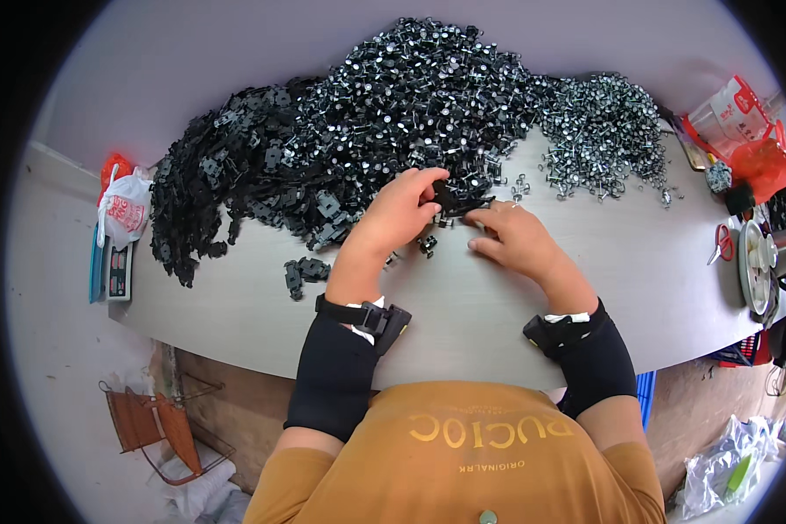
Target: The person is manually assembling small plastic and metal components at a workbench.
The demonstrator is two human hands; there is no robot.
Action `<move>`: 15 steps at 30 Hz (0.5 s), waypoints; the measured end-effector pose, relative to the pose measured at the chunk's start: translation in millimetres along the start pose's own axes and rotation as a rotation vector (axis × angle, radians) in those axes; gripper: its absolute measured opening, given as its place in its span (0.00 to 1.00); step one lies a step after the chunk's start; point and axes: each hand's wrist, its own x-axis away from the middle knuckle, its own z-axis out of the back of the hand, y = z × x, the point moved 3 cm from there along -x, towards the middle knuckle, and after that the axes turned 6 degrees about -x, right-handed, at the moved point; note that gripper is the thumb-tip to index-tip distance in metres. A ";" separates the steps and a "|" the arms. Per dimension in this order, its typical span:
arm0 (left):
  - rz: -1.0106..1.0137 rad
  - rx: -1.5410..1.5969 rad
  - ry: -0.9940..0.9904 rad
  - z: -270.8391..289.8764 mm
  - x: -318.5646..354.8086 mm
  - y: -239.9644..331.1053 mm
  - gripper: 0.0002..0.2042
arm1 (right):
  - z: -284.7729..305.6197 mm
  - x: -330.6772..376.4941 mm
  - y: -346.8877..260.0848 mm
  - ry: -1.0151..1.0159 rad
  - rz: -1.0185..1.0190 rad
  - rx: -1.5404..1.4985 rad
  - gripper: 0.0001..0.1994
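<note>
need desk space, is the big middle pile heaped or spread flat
Heaped: silver-headed parts lie over one another in a mound.

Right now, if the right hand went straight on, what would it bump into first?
The right hand would probably meet the black parts by the left hand first; whether it already touches them is unclear.

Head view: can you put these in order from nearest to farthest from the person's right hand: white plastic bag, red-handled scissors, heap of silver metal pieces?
From the right hand:
1. Heap of silver metal pieces: ahead, slightly right.
2. Red-handled scissors: table's right side.
3. White plastic bag: far left.
</note>
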 end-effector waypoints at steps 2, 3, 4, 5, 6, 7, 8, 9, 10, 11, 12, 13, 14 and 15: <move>-0.089 0.103 0.066 0.1 4.4 6.8 0.20 | 4.2 6.7 1.1 0.046 0.021 -0.052 0.15; -0.097 0.062 0.076 4.4 7.7 9.7 0.15 | 7.7 11.0 0.8 0.013 0.016 -0.127 0.13; -0.098 0.063 0.071 6.4 9.1 14.6 0.15 | 10.7 15.1 1.4 -0.019 0.011 -0.203 0.11; -0.004 0.349 0.069 9.8 11.2 21.2 0.13 | 13.8 19.9 2.1 -0.018 0.005 -0.206 0.11; 0.093 0.634 0.065 9.6 13.3 26.0 0.11 | 16.5 24.5 4.1 -0.021 -0.027 -0.203 0.10; 0.055 0.766 0.067 5.9 14.7 33.6 0.08 | 18.3 29.2 6.8 -0.025 -0.060 -0.199 0.09; 0.051 0.769 0.060 -2.6 12.9 34.1 0.08 | 21.0 33.5 11.3 -0.020 -0.067 -0.197 0.09; 0.038 0.927 0.035 -12.1 10.8 31.9 0.07 | 26.4 36.3 15.8 0.032 -0.107 -0.188 0.08; 0.025 1.085 0.009 -22.4 8.2 29.4 0.06 | 31.3 38.5 19.6 0.085 -0.148 -0.178 0.06; 0.022 1.090 0.042 -31.4 5.8 28.6 0.06 | 33.8 40.0 25.6 0.115 -0.256 -0.234 0.06; 0.071 1.034 0.085 -40.3 4.4 26.9 0.06 | 34.2 40.8 27.7 0.119 -0.261 -0.230 0.06; 0.049 0.893 0.108 -47.7 3.2 27.2 0.06 | 34.7 41.4 29.8 0.157 -0.268 -0.264 0.07; 0.028 0.754 0.131 -51.0 2.4 30.7 0.06 | 36.2 41.9 29.7 0.194 -0.274 -0.299 0.08; -0.059 0.497 0.135 -49.3 2.5 33.2 0.09 | 36.4 41.3 26.9 0.195 -0.280 -0.295 0.08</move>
